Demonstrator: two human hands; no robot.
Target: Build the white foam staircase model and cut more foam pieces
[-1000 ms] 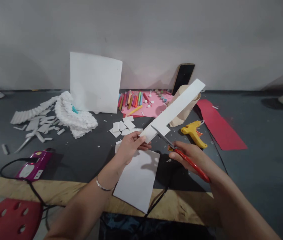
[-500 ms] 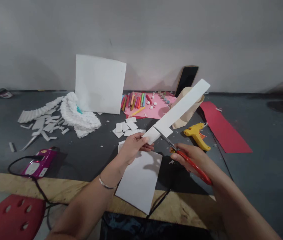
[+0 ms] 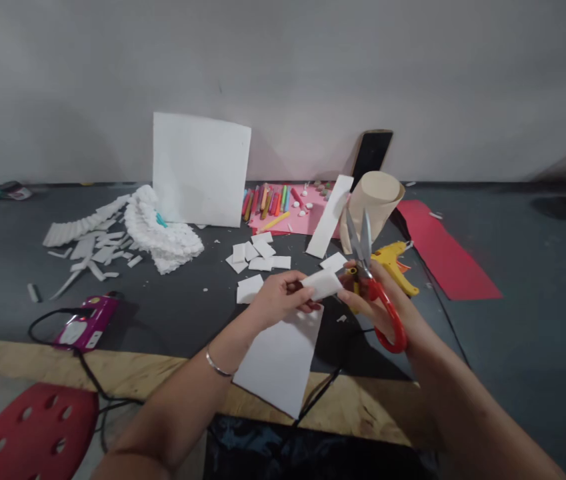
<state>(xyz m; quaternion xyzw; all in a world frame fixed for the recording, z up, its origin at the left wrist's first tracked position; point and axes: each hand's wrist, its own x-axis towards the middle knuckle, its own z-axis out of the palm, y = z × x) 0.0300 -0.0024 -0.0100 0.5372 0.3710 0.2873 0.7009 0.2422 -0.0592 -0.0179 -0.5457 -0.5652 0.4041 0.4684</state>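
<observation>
My left hand (image 3: 287, 297) pinches a small white rectangular piece (image 3: 323, 285), which looks like card or thin foam. My right hand (image 3: 377, 303) grips red-handled scissors (image 3: 387, 320), their blades parted and pointing up. Its fingertips are at the right end of the white piece; whether they press on it I cannot tell. Beyond the hands, the longer white strip (image 3: 331, 217) is tilted beside a beige cylinder (image 3: 370, 207). Several cut white pieces (image 3: 263, 248) are scattered behind my left hand. Below the hands lies a white sheet (image 3: 280, 360), reaching past the table's edge.
A yellow glue gun (image 3: 395, 267) lies behind my right hand, with a red sheet (image 3: 450, 253) farther right. Crayons (image 3: 270, 202) rest on pink paper (image 3: 315, 227). A white board (image 3: 200, 170) and a phone (image 3: 373, 153) lean on the wall. White scraps (image 3: 95, 250) and a purple power box (image 3: 90, 323) are left.
A short piece has come off the white strip and is in my left hand. The rest of the strip has dropped beside the cylinder. The scissors have swung upright, blades apart.
</observation>
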